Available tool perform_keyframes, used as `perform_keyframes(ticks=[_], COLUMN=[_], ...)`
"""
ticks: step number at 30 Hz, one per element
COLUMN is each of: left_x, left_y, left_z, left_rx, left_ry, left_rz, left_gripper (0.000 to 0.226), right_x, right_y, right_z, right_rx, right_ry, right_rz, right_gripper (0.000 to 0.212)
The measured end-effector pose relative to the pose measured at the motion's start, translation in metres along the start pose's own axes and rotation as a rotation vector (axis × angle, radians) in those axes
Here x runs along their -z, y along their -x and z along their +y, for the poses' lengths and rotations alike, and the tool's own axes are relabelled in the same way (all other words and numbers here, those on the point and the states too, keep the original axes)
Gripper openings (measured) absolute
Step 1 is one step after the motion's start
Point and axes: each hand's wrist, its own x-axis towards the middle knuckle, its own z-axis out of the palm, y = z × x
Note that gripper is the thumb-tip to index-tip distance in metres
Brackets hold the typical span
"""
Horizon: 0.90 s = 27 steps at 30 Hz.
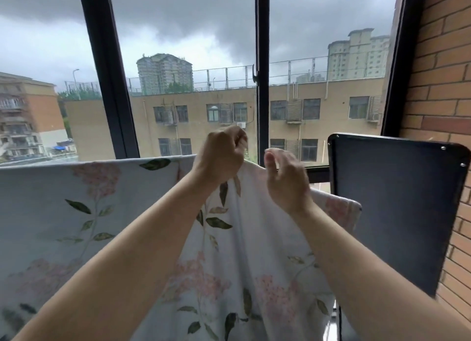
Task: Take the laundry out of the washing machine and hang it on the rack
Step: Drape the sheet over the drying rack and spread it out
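A pale sheet [84,213] printed with pink flowers and green leaves hangs across the lower view; its top edge runs level from the left, over a rack that the cloth hides. My left hand [220,154] is closed on the sheet's top edge near the middle, lifting it in a peak. My right hand [285,177] is just to the right, fingers curled at the same edge; whether it pinches the cloth is unclear. The washing machine is out of view.
A black flat panel [397,208] with corner screws stands upright at the right, close to my right forearm. Behind it is a brick wall [443,85]. Black window frames [262,85] rise right behind the sheet, with buildings outside.
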Motion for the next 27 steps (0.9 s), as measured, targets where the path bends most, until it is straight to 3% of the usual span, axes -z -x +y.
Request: perform_keyframes(ticks=[6, 9, 17, 21, 27], left_x=[0.052, 0.066, 0.069, 0.067, 0.063], left_y=[0.011, 0.021, 0.027, 0.027, 0.026], left_z=[-0.081, -0.109, -0.122, -0.124, -0.119], left_rx=[0.246, 0.355, 0.315, 0.303, 0.305], left_ry=[-0.331, -0.415, -0.453, -0.466, -0.48], left_rz=[0.217, 0.219, 0.211, 0.222, 0.202], left_gripper=[0.037, 0.049, 0.052, 0.051, 0.053], right_x=[-0.03, -0.033, -0.002, 0.012, 0.017], right_y=[-0.005, -0.008, -0.041, -0.044, -0.039], right_z=[-0.015, -0.005, 0.013, 0.022, 0.025], right_rx=[-0.023, -0.024, 0.059, 0.033, -0.024], right_ry=[0.153, 0.209, 0.287, 0.328, 0.363], right_rz=[-0.079, -0.136, 0.0, 0.041, 0.028], right_gripper=[0.046, 0.056, 0.072, 0.065, 0.071])
